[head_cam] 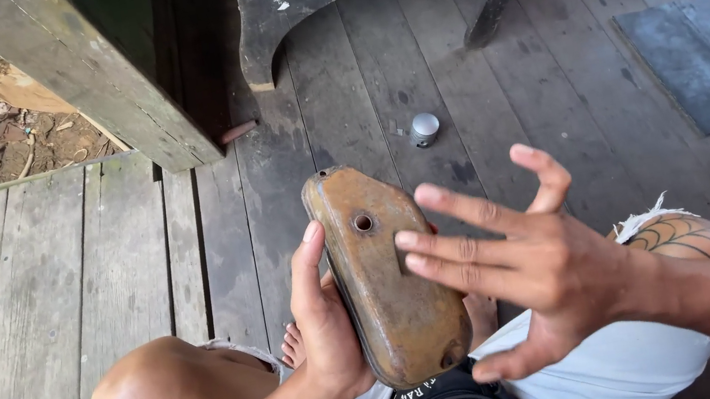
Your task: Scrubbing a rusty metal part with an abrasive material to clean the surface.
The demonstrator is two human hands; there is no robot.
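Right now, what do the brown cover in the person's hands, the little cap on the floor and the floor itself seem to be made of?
Cover: probably pressed sheet metal, with a rusty, dull brown surface, rounded edges and a punched hole.
Cap: likely metal, though plastic is possible; it is smooth, silvery and shiny.
Floor: wood, in grey weathered planks with visible grain and gaps.
The left hand grips the cover; the right hand is spread over it.
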